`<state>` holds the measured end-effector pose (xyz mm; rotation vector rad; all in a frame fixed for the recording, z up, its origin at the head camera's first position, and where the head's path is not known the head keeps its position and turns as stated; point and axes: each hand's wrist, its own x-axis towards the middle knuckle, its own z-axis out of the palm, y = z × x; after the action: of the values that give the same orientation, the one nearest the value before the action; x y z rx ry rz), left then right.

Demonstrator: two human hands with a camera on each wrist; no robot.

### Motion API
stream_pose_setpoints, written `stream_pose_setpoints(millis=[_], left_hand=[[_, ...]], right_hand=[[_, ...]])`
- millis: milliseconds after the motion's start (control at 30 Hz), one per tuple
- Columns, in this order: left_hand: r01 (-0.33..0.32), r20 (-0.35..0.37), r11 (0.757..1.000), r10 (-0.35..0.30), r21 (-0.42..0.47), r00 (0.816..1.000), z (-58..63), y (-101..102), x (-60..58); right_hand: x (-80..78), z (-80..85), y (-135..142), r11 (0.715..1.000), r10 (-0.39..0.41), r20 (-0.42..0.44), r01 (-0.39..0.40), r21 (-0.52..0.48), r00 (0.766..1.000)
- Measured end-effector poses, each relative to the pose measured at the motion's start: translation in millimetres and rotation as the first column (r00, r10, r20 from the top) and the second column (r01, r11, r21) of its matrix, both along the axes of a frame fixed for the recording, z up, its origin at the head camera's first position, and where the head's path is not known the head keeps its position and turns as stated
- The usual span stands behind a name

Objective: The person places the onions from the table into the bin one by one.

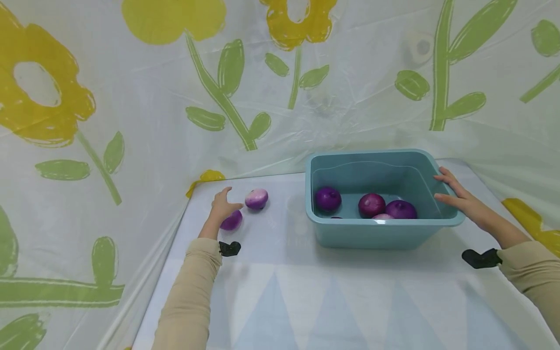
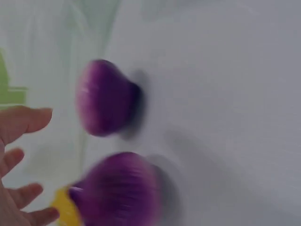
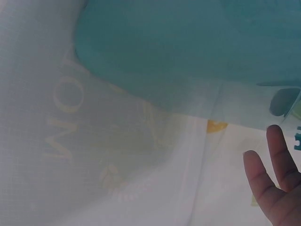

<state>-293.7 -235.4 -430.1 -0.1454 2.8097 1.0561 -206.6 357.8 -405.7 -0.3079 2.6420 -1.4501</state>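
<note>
In the head view, my left hand is spread above a purple onion, partly covering it. Just beyond lies a paler onion. Both also appear, blurred, in the left wrist view, where the fingers stand apart from a purple onion and hold nothing. My right hand rests at the right rim of a blue-green plastic bin, its fingers extended. In the right wrist view, two straight fingertips show below the bin; the rest of that hand is out of frame.
Several onions lie in the bin, among them a dark purple onion at the left and a reddish onion near the middle. The front wall hides part of them. A flower-printed sheet hangs behind the white table.
</note>
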Motion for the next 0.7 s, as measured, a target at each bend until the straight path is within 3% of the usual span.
stream_pose_setpoints(millis=[133,267,467,700], left_hand=[[-0.108,0.009,0.993,0.109,-0.042,0.994,-30.5,-5.6,7.8],[-0.138,0.006,0.99,0.138,-0.017,0.99,-52.3,-9.7,14.6],[-0.18,-0.017,0.983,0.181,0.04,0.983,-65.7,-10.5,19.8],[-0.255,-0.073,0.958,0.266,0.132,0.961,-73.1,-10.0,25.9]], right_hand=[[-1.0,0.2,-0.6,1.0,0.001,0.005,-0.001,-0.003,1.0],[-1.5,-0.2,-0.4,1.0,0.003,0.001,-0.003,-0.003,1.0],[-0.1,0.2,0.4,1.0,-0.002,-0.003,0.002,-0.001,1.0],[1.4,0.1,1.1,1.0,-0.01,0.008,0.01,0.0,1.0]])
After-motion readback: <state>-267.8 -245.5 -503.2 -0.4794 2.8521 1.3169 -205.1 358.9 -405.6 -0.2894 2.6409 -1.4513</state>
